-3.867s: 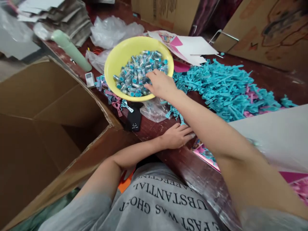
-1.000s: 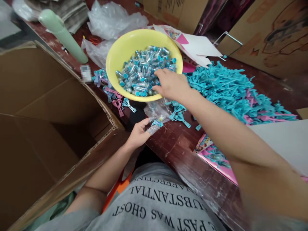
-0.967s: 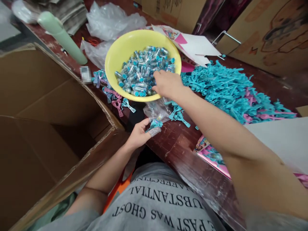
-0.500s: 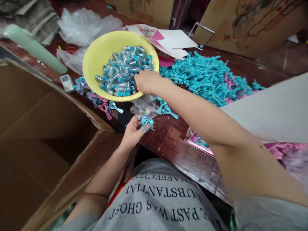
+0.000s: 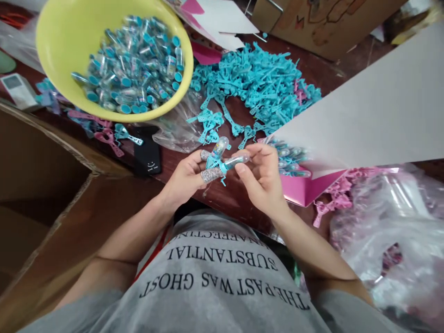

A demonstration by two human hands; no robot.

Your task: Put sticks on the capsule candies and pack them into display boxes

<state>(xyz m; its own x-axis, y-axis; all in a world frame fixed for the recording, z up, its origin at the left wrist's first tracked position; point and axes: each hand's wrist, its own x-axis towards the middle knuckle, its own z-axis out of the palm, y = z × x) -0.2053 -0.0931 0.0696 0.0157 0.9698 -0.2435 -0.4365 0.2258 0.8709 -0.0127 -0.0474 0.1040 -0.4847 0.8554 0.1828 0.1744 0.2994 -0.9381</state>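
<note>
— Where's the tube?
— Over the table (image 5: 229, 201) edge. The right hand (image 5: 263, 180) pinches one tube (image 5: 239, 160) against the teal clip (image 5: 212, 165), which the left hand (image 5: 185, 178) grips. I'd keep it square and press gently.
— Counts?
— Two tubes: a second tube (image 5: 220, 147) sits in the clip. One clip, one yellow bowl (image 5: 114, 118), its tubes uncountable.

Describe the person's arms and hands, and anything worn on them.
Both arms are bare below the short grey sleeves of a T-shirt with black lettering. The left hand wears speckled grey wraps on two fingertips; the right hand wears nothing visible.
</note>
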